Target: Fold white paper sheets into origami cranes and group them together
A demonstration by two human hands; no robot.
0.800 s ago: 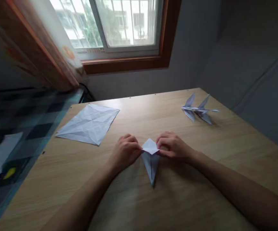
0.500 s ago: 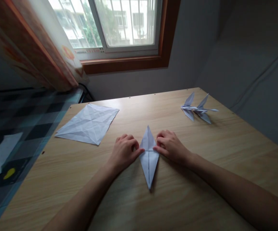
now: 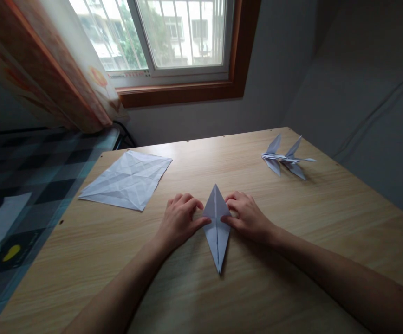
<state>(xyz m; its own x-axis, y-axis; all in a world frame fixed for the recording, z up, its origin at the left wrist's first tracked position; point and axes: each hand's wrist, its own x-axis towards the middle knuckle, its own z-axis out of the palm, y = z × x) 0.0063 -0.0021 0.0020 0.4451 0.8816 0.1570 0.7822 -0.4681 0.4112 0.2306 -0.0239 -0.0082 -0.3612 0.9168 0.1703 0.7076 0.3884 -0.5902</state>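
A white sheet folded into a narrow diamond, the folded paper [image 3: 217,241], lies before me with a lengthwise crease or slit down its middle. My left hand [image 3: 182,215] has its thumb on the diamond's left corner, its curled fingers at that edge. On the opposite corner rests the thumb of my right hand [image 3: 248,214], with the fingers bent behind the edge. Both hands pinch the paper at its widest part. Fingertips under or behind it are partly hidden.
On the wooden table [image 3: 292,287], a creased paper sheet [image 3: 128,178] lies flat at the left. A folded paper figure with pointed wings [image 3: 285,157] stands at the back right. Beyond the left edge is a checked cloth [image 3: 58,157] with white paper [image 3: 3,222].
The horizontal edge across the diamond's middle is gone, and its upper half now shows a lengthwise line. Both thumbs have slid slightly inward over the paper.
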